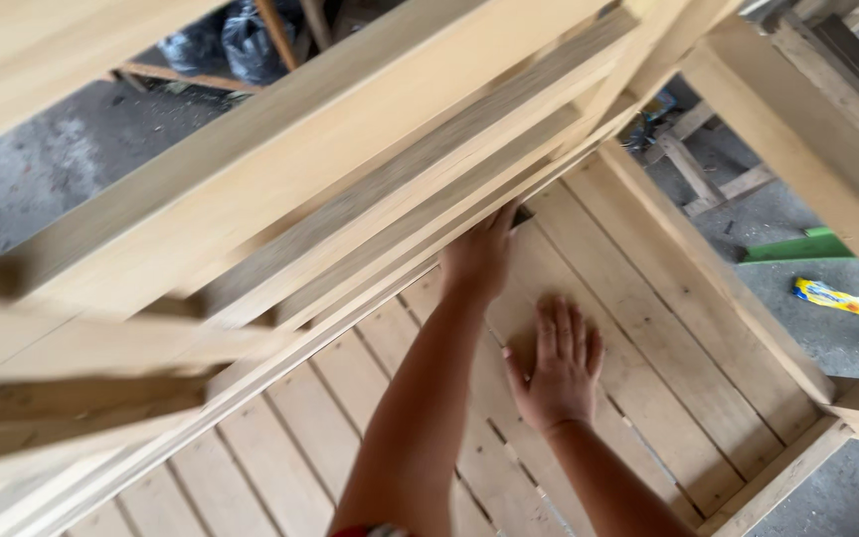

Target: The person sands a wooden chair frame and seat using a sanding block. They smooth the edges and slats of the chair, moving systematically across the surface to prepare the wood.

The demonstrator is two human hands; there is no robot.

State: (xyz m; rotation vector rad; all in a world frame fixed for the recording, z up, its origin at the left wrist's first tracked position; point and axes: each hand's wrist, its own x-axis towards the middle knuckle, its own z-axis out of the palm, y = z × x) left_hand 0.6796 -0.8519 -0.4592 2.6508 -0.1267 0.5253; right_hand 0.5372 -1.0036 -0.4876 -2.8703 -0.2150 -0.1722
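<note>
Low in the frame, our right hand (557, 363) lies flat, fingers (547, 333) spread and holding nothing, on pale, rough-sawn slats (648, 368) of a wooden frame. Above it, at centre, our left hand (477, 261) reaches up, its fingers hidden under smooth, long timber rails (390, 189) crossing diagonally; we cannot tell their grip.

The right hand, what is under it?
The right hand lies flat on a slatted wooden panel, fingers spread. Dark gaps run between the slats. What is beneath the panel is covered.
</note>
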